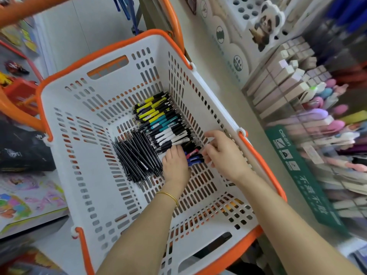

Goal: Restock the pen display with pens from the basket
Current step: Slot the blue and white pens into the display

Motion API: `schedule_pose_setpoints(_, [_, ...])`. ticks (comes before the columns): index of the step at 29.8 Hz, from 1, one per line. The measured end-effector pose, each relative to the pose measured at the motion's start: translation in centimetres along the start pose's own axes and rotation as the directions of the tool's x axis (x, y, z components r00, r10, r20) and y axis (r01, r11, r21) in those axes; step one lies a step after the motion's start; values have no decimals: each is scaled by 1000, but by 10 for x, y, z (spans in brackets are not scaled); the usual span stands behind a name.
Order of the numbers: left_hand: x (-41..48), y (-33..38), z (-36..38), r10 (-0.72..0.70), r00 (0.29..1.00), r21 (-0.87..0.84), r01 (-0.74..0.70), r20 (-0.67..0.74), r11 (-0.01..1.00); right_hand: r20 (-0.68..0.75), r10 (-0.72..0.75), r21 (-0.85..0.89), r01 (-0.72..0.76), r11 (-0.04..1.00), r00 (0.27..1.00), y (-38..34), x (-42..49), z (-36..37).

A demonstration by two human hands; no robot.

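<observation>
Closest are two bare arms that reach down into a big white basket (pixel 59 175) with many little slots, an orange rim and orange handles. A thin gold bracelet (pixel 168 196) sits on the left wrist. The left grip (pixel 175 167) lies on the pens in the bottom of the basket, with its fingers bent down onto them. I cannot tell if it holds any. The right grip (pixel 224 153) is just beside it, near the right wall of the basket. Its fingers are bent, and the tips are at the ends of a few blue pens (pixel 195 160) and one pink pen (pixel 192 154) that lie between the two grips. I cannot tell if it pinches them. To the left of the left grip is a loose pile of thin black pens (pixel 137 157). Past the grips, fatter pens lie side by side in a neat row: first white and black pens (pixel 174 137), then teal pens (pixel 164 122), and farthest away yellow and black pens (pixel 153 106). To the right of the basket is the pen display (pixel 327 120), with pink, purple and blue pens in clear boxes, all blurry. A green sign (pixel 297 171) runs along its front. Farther back a panda card (pixel 266 22) stands up.
</observation>
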State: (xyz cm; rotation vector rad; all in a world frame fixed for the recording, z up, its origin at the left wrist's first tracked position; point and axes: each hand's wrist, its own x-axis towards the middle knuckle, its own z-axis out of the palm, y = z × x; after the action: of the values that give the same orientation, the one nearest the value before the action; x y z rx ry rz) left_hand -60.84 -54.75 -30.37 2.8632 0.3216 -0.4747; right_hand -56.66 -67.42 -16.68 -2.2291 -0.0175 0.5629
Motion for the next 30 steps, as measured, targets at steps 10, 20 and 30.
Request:
schedule_pose_setpoints(10, [-2,6,-1,-9,996,58,5,86,998,17,0,19,-1,1000,1000,0,-1,-1])
schedule_pose_setpoints(20, [-3,11,-16,-50,886,-277,197,460,940,62,-5,79,0,997,998,-2,-1,-3])
schedule_pose_setpoints(30, [-34,22,-153,67,909,-911,410,412,37,88,1,643,-58,764,996,-39,-41,-38])
